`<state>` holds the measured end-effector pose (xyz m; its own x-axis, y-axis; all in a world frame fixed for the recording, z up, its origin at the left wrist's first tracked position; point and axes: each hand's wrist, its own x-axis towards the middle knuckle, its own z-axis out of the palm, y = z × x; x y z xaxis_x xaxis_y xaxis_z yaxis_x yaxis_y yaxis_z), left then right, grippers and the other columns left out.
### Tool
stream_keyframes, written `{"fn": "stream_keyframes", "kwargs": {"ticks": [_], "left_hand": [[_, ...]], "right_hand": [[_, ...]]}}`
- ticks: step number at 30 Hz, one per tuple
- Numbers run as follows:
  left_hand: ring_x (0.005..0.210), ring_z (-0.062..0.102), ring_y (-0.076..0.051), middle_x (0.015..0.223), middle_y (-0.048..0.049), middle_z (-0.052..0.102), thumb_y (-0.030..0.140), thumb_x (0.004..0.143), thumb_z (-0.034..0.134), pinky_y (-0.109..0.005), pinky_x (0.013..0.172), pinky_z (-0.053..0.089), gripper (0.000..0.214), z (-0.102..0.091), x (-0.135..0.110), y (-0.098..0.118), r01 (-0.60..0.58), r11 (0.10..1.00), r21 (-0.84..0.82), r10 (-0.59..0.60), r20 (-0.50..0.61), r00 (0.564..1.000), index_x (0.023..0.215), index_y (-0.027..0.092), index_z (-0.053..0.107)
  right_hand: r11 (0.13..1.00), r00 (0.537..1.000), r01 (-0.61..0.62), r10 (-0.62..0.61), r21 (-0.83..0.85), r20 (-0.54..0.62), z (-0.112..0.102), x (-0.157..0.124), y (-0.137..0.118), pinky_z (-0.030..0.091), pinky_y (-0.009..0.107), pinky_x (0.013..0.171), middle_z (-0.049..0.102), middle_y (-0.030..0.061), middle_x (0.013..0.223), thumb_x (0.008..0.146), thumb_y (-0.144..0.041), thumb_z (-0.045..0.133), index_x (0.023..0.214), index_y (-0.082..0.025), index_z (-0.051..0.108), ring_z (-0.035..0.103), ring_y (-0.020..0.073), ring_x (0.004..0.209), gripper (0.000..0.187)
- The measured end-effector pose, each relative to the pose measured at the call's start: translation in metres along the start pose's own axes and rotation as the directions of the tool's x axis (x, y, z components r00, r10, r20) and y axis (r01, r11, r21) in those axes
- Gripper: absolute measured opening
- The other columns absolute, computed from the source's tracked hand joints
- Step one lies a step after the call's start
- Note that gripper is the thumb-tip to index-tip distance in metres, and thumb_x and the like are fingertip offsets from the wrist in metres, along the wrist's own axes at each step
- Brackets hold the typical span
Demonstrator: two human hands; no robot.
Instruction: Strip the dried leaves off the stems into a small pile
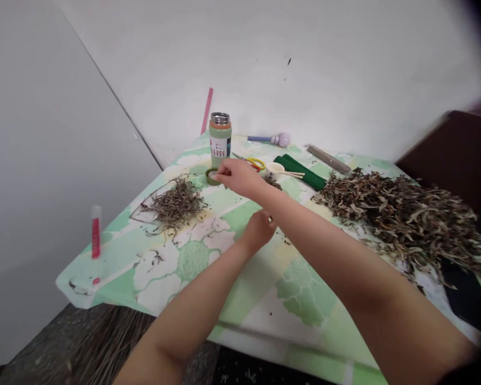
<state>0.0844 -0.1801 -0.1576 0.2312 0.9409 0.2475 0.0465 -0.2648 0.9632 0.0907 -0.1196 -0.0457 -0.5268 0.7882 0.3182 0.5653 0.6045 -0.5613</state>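
My right hand [240,176] reaches across above my left arm, its fingers pinched together beside a green ring-shaped item [212,178], perhaps a lid or tape roll. Whether the fingertips touch it or hold something small cannot be made out. Lower and slightly right, my left hand [260,230] is curled closed over the table; what lies inside its fingers is hidden. A light green bottle [220,140] with an uncovered metal mouth stands just behind the ring. Thin dry stems [179,202] are heaped to the left. Dark dried bits [273,183] show behind my right forearm.
Dried leaves [401,214] cover the table's right side, near a dark flat object [465,294]. Behind my hands lie yellow-handled scissors [256,162], a white cup [274,170] with wooden sticks, and a dark green roll [304,174]. A wall rises behind the patterned tablecloth [192,262].
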Motion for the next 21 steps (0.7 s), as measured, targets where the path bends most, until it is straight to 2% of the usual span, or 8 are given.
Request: {"fn": "stream_keyframes", "kwargs": {"ticks": [2,5,8,10,11,14,16,21], "left_hand": [[0.069,0.056,-0.019,0.065,-0.0032,0.059,0.020,0.075,0.056,-0.031,0.064,0.041,0.010,0.001,0.003,0.001,0.009,0.999,-0.051,-0.009,-0.002,1.000,0.067,0.019,0.052],[0.060,0.054,-0.013,0.060,0.0006,0.057,0.026,0.073,0.061,-0.028,0.060,0.040,0.016,0.003,0.006,0.005,0.040,0.955,-0.294,-0.029,0.042,0.999,0.072,0.018,0.048],[0.056,0.051,-0.009,0.057,0.0040,0.057,0.034,0.071,0.067,-0.024,0.057,0.037,0.031,0.007,0.002,0.014,0.111,0.880,-0.461,-0.065,0.114,0.991,0.084,0.018,0.043],[0.054,0.049,-0.008,0.057,0.0050,0.057,0.037,0.070,0.069,-0.022,0.056,0.035,0.037,0.011,-0.004,0.022,0.161,0.866,-0.474,-0.087,0.174,0.981,0.087,0.018,0.041],[0.054,0.049,-0.008,0.058,0.0054,0.056,0.038,0.069,0.069,-0.022,0.055,0.034,0.039,0.013,-0.007,0.025,0.182,0.863,-0.471,-0.095,0.202,0.975,0.088,0.018,0.041],[0.054,0.048,-0.007,0.058,0.0060,0.054,0.041,0.069,0.070,-0.022,0.053,0.033,0.042,0.022,-0.017,0.032,0.231,0.863,-0.448,-0.113,0.276,0.955,0.088,0.019,0.040],[0.052,0.047,-0.007,0.058,0.0063,0.053,0.043,0.068,0.070,-0.022,0.052,0.032,0.044,0.028,-0.020,0.033,0.244,0.870,-0.429,-0.114,0.307,0.945,0.088,0.019,0.040],[0.055,0.048,-0.008,0.061,0.0056,0.052,0.044,0.073,0.065,-0.022,0.052,0.034,0.040,0.036,-0.020,0.025,0.190,0.929,-0.319,-0.120,0.226,0.967,0.088,0.019,0.038]], "right_hand": [[0.988,1.000,-0.005,0.006,0.151,-0.010,-0.018,-0.032,0.005,0.036,0.022,0.054,0.056,-0.0017,0.060,0.081,-0.031,0.057,0.074,-0.017,0.056,0.050,0.0100,0.056,0.016],[0.947,0.995,-0.044,0.071,0.317,-0.076,-0.043,-0.087,0.023,0.035,0.023,0.051,0.051,-0.0034,0.053,0.086,-0.043,0.049,0.074,-0.017,0.055,0.046,0.0089,0.049,0.028],[0.936,0.950,-0.144,0.222,0.321,-0.221,-0.059,-0.139,0.050,0.032,0.023,0.049,0.044,-0.0044,0.049,0.087,-0.048,0.045,0.066,-0.018,0.050,0.040,0.0085,0.047,0.037],[0.926,0.929,-0.220,0.295,0.306,-0.225,-0.062,-0.168,0.067,0.031,0.024,0.050,0.043,-0.0042,0.050,0.088,-0.051,0.041,0.060,-0.018,0.045,0.038,0.0086,0.048,0.043],[0.917,0.930,-0.251,0.317,0.311,-0.183,-0.060,-0.179,0.072,0.032,0.024,0.051,0.043,-0.0039,0.051,0.089,-0.052,0.039,0.060,-0.018,0.043,0.039,0.0089,0.049,0.044],[0.894,0.950,-0.274,0.309,0.354,-0.044,-0.051,-0.202,0.081,0.034,0.024,0.054,0.043,-0.0034,0.055,0.091,-0.053,0.031,0.063,-0.019,0.042,0.041,0.0099,0.052,0.045],[0.903,0.962,-0.254,0.273,0.348,-0.008,-0.044,-0.208,0.081,0.033,0.024,0.055,0.045,-0.0030,0.057,0.091,-0.052,0.031,0.066,-0.019,0.043,0.042,0.0106,0.054,0.043],[0.931,0.969,-0.187,0.228,0.314,-0.098,-0.036,-0.209,0.083,0.031,0.023,0.056,0.044,-0.0028,0.057,0.093,-0.048,0.031,0.064,-0.019,0.041,0.041,0.0110,0.056,0.042]]}}
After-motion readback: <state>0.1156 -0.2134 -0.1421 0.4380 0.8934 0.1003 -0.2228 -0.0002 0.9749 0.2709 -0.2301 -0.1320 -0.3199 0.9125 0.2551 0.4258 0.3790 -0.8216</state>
